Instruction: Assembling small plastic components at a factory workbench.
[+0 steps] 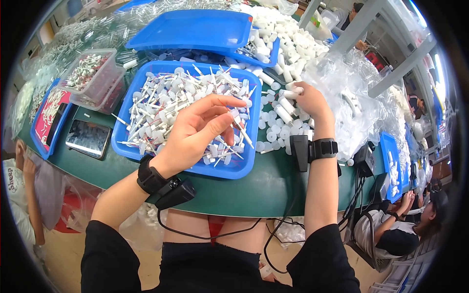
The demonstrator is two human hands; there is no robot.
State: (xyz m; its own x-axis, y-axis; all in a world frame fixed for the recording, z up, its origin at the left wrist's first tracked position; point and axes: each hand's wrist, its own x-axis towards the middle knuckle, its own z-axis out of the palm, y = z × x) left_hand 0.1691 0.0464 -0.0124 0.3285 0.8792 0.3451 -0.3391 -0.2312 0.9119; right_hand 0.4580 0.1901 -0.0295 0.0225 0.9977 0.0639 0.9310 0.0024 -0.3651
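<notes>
My left hand (202, 129) hovers over a blue tray (119, 134) heaped with thin white stick pieces bearing pale round caps. Its fingers are curled, and one thin white stick piece (243, 131) slants down from the thumb and index fingertips. To the right of the tray, my right hand (313, 101) is closed on a white cylinder (294, 88), its far end partly covered by the fingers. Below that hand, more white cylinders (284, 113) lie on the table among translucent round discs (277, 131).
Stacked blue trays (195, 30) stand at the back, beside a pile of white cylinders (305, 46). Clear tubs (90, 78) and a phone (88, 139) lie left. Plastic bags (344, 93) and a black box with cables (365, 158) are right. Co-workers (398, 227) sit nearby.
</notes>
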